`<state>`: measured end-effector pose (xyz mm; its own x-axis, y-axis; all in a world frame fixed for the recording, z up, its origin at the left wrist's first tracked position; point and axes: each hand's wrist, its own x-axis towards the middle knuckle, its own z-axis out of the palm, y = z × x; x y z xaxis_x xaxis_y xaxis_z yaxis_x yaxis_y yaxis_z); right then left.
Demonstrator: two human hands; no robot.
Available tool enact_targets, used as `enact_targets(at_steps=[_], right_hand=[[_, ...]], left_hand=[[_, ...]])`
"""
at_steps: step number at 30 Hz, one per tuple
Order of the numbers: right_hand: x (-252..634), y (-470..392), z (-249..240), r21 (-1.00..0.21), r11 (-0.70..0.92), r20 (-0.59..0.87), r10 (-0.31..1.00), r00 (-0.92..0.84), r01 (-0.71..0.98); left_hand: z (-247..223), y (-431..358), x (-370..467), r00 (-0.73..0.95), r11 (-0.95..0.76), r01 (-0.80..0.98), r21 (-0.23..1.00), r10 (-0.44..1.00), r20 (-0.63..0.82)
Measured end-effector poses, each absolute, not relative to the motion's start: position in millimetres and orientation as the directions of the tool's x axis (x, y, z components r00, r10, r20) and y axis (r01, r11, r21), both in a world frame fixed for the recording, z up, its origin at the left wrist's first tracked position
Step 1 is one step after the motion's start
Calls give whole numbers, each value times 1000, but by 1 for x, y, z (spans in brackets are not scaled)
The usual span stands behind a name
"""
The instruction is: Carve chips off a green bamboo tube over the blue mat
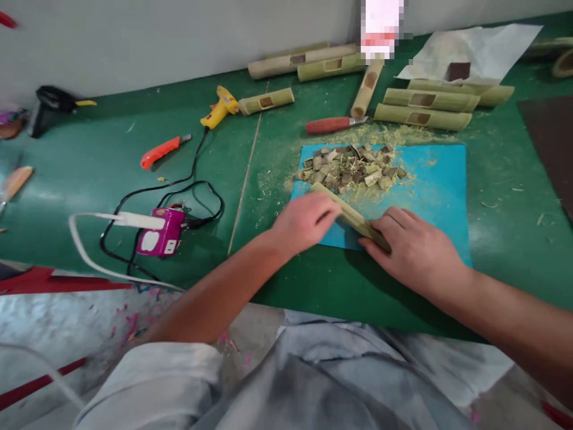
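A narrow length of bamboo (356,218) slants across the near part of a blue sheet (441,197), between my two hands. Its lower right end is gripped by my right hand (414,245), thumb below and fingers curled over the top. My left hand (307,218) is closed against the bamboo's near side, its fingertips hidden from me. Just beyond the hands lies a heap of small bamboo chips (351,167) with shavings. A red-handled knife (329,125) rests past the sheet's far edge.
Several bamboo tubes with cut openings (423,117) lie at the back. White paper (483,51) covers some. To the left are a yellow glue gun (220,108), an orange cutter (161,153), a purple power adapter (161,233) with cords, and a black glue gun (54,101).
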<state>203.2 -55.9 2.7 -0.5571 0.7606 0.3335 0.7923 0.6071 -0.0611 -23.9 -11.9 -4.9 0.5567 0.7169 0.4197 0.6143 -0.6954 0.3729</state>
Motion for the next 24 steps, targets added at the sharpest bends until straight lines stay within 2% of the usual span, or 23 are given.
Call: enact_targets(at_steps=[2, 7, 11, 15, 20, 24], right_hand=[[203, -56, 3, -64, 608, 331, 761, -557, 792], [203, -56, 2, -60, 617, 343, 751, -564, 785], [202, -56, 2, -62, 619, 343, 750, -566, 783], [201, -57, 4, -34, 626, 360, 735, -575, 779], [200, -57, 4, -47, 622, 347, 744, -571, 782], [200, -56, 3, -34, 622, 360, 738, -571, 783]], left_hand=[[-5, -12, -24, 466, -644, 667, 374, 753, 466], [-4, -15, -19, 643, -747, 541, 386, 664, 382], [-4, -15, -18, 511, -680, 612, 405, 730, 453], [-3, -17, -17, 652, -747, 526, 406, 661, 371], [-2, -16, -18, 510, -666, 628, 403, 743, 433], [-1, -17, -14, 668, -762, 529, 374, 645, 370]])
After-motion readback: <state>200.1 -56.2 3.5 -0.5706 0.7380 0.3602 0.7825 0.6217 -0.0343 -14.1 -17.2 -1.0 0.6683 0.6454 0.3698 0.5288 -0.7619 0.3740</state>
